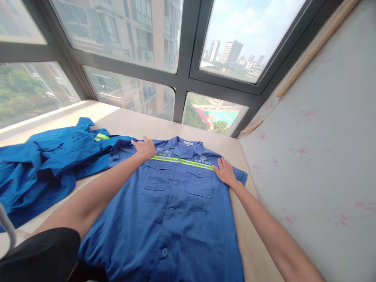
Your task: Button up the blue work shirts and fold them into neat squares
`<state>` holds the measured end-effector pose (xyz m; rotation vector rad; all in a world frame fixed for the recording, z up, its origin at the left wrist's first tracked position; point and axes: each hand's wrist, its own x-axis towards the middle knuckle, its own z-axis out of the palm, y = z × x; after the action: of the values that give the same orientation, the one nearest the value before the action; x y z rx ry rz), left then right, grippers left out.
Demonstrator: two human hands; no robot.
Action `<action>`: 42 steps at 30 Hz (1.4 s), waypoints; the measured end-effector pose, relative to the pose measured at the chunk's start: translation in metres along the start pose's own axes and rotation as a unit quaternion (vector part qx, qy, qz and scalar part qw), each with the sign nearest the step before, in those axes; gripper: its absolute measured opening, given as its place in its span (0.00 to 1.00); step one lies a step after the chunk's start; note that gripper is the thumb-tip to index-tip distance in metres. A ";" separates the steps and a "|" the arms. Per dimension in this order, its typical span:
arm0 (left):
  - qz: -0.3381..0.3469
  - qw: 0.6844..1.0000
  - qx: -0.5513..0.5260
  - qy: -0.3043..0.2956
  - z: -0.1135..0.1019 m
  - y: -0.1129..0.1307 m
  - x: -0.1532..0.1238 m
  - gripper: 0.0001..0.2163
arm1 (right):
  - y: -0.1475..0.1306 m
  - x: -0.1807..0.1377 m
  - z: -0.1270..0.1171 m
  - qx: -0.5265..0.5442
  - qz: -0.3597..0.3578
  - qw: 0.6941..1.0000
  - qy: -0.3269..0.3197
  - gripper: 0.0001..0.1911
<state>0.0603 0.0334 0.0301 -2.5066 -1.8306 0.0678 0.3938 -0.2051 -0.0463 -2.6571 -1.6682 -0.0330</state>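
A blue short-sleeved work shirt (176, 203) lies front side up, buttoned, its collar toward the window. It has two flap pockets, white printed marks and a yellow-green striped band across the chest. My left hand (144, 149) rests on the shirt near the left shoulder, fingers apart. On the other side, my right hand (225, 172) lies flat with spread fingers where the right sleeve meets the body. Both palms face down and hide small parts of the cloth. The shirt's lower hem runs out of view.
A crumpled brighter blue garment (53, 156) with a yellow-green strip lies at the left, touching the shirt's left sleeve. Both are on a pale sill-like surface (129, 119). Grey window frames (182, 66) stand behind it, and a flowered wall (317, 149) borders the right.
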 end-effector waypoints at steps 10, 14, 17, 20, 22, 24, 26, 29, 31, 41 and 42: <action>0.322 0.935 -0.122 0.089 0.010 0.131 0.006 0.22 | -0.057 0.025 -0.020 0.000 -0.082 0.988 0.128 0.32; 0.261 0.936 -0.235 -0.008 0.008 0.191 0.016 0.26 | -0.065 0.031 -0.016 0.044 -0.069 0.993 0.080 0.35; 0.154 0.941 -0.291 -0.079 0.007 0.224 0.030 0.26 | -0.060 0.023 -0.008 0.076 -0.088 0.992 0.053 0.35; 0.085 0.940 -0.315 -0.099 0.010 0.239 0.044 0.20 | -0.054 0.012 -0.002 0.097 -0.105 0.987 0.072 0.36; 0.054 0.938 -0.331 -0.091 0.014 0.240 0.051 0.18 | -0.050 0.007 0.002 0.104 -0.079 0.987 0.095 0.38; 0.021 0.934 -0.348 -0.075 0.020 0.236 0.055 0.18 | -0.045 0.005 0.004 0.107 -0.033 0.988 0.107 0.40; -0.001 0.929 -0.365 -0.056 0.025 0.230 0.056 0.19 | -0.039 0.003 0.006 0.099 -0.001 0.990 0.097 0.42; -0.014 0.922 -0.385 -0.036 0.029 0.226 0.057 0.18 | -0.032 0.003 0.005 0.072 0.004 0.995 0.065 0.42; -0.021 0.919 -0.393 -0.031 0.027 0.226 0.057 0.16 | -0.030 0.003 0.004 0.059 0.006 0.996 0.059 0.42; 0.324 0.922 -0.197 0.083 0.033 0.184 0.026 0.23 | -0.027 0.004 -0.003 0.028 0.057 0.997 0.033 0.39; 0.360 0.915 -0.167 0.071 0.038 0.176 0.022 0.25 | -0.028 0.004 -0.004 0.020 0.060 0.997 0.034 0.39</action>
<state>0.2321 0.0014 -0.0177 -3.1746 -0.8329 -0.4286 0.3699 -0.1898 -0.0420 -2.6882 -1.4711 -0.0875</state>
